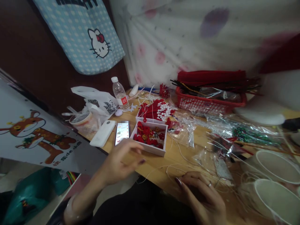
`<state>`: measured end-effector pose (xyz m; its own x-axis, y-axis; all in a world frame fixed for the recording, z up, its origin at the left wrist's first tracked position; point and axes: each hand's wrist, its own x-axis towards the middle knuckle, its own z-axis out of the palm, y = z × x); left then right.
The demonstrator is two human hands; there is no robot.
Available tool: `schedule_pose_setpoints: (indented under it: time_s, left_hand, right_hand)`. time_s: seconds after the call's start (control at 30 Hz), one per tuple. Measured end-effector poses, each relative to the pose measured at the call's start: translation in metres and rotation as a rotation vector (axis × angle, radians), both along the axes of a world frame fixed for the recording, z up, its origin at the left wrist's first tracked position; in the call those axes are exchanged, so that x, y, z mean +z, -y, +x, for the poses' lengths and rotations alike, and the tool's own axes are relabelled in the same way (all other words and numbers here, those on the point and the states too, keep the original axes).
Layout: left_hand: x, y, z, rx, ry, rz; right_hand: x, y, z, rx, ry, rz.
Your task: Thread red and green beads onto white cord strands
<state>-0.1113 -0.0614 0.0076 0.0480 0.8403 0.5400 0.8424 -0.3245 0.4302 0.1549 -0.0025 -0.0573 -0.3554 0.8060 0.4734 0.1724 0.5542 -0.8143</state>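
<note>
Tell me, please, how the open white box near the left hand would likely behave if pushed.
The open white box would probably slide rather than tip, since it looks low and broad on the wooden table. Its straight walls suggest it would stay fairly stiff. The red pieces piled inside might shift or spill if tilted, as no lid covers them.

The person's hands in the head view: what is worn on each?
The left hand has dark polish on the thumbnail, and what looks like a pale bangle near the wrist. The right hand has dark nail polish and a slim, light ring.
</note>
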Motion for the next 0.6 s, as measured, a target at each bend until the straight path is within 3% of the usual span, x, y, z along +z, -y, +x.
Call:
schedule_pose_setpoints:
  time_s: [0.07,0.13,0.2,0.3,0.4,0.6]
  left_hand:
    - [0.017,-0.017,0.036,-0.344,-0.174,-0.055]
    - [0.020,-0.035,0.068,-0.461,-0.434,-0.040]
    - [0.014,-0.047,0.091,-0.477,-0.600,0.001]
    - [0.004,-0.056,0.103,-0.418,-0.695,0.028]
    - [0.004,-0.055,0.097,-0.383,-0.722,0.002]
    - [0.002,-0.049,0.083,-0.454,-0.727,-0.087]
  right_hand:
    - [0.002,0.000,-0.001,0.002,-0.017,-0.001]
    - [0.003,0.000,-0.001,0.018,-0.059,0.007]
    - [0.004,-0.001,-0.001,0.007,-0.107,0.010]
    - [0.004,-0.001,-0.002,-0.048,-0.146,-0.011]
    - [0.003,-0.003,-0.005,-0.017,-0.156,-0.053]
    - [0.000,-0.006,-0.010,0.055,-0.158,-0.118]
